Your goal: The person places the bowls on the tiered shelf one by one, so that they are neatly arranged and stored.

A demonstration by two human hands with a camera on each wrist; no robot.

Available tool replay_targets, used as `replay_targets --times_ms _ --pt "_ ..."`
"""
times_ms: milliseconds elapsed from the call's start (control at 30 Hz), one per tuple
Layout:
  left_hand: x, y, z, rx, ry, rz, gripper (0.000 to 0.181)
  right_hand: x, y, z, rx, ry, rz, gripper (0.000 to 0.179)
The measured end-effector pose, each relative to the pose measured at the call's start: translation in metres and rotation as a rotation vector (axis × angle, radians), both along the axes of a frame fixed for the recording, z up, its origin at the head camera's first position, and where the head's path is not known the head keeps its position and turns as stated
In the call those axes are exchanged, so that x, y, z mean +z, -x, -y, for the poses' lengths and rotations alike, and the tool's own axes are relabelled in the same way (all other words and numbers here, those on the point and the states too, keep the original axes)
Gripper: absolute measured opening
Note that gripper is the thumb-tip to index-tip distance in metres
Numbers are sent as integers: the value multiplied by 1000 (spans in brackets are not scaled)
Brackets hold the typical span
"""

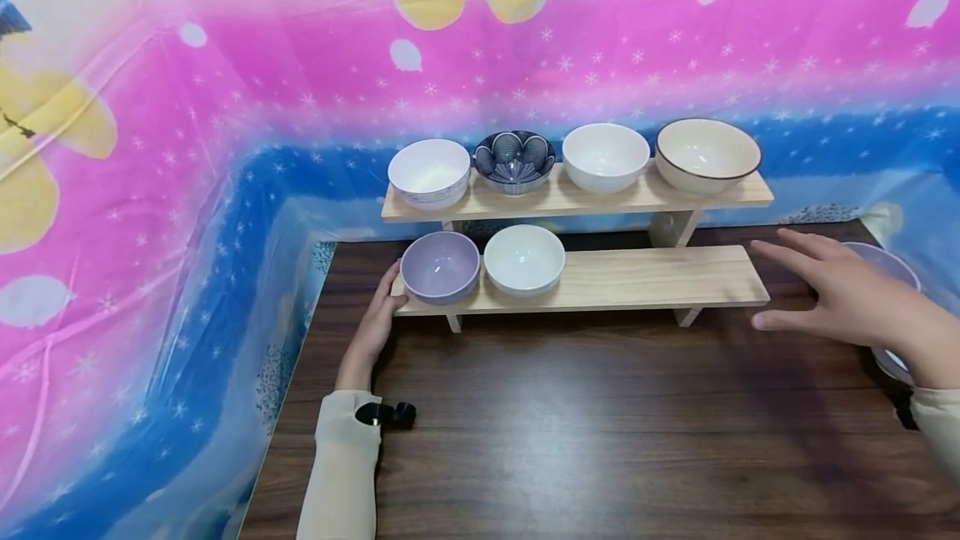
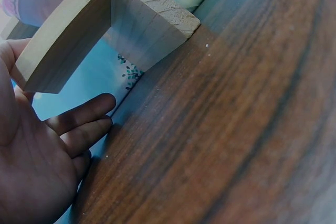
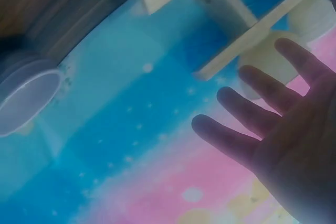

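Observation:
At the left end of the lower shelf of a two-tier wooden rack (image 1: 660,277), my left hand (image 1: 378,317) grips the board's end (image 2: 65,40) between thumb and forefinger, its other fingers free. The lilac bowl (image 1: 440,267) sits just beside that hand, and a white bowl (image 1: 524,260) stands to its right. My right hand (image 1: 843,286) is held in the air off the shelf's right end, fingers spread (image 3: 236,140) and holding nothing. Partly hidden behind it is a pale lilac bowl (image 3: 31,100) on the table, with a further rim below it.
On the upper shelf stand a white patterned bowl (image 1: 429,174), a dark blue patterned bowl (image 1: 514,162), a white bowl (image 1: 606,157) and a cream bowl with a brown rim (image 1: 708,155). A printed cloth (image 1: 225,190) hangs behind the brown wooden table (image 1: 570,423).

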State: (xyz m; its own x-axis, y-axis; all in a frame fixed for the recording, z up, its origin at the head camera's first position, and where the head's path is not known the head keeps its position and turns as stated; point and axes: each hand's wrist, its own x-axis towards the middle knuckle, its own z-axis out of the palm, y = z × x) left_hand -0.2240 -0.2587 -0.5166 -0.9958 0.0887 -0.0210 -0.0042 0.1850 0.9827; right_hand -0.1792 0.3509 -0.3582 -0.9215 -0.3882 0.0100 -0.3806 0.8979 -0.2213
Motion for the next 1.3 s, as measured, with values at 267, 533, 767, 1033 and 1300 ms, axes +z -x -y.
replay_targets --times_ms 267,533,767,1033,1300 --pt "-1 0 0 -6 -5 -6 72 -16 -5 -30 -74 -37 -68 113" --pt "-1 -1 1 -7 -11 -11 72 -37 -9 -62 -169 -12 -103 117" --pt "-2 0 1 -2 -3 -3 73 -54 -18 -90 -262 -27 -201 123" --pt "0 0 1 8 -9 3 72 -82 -24 -117 -327 63 -256 130" --pt "1 0 0 0 -17 5 72 -103 -31 -137 -436 77 -189 137"
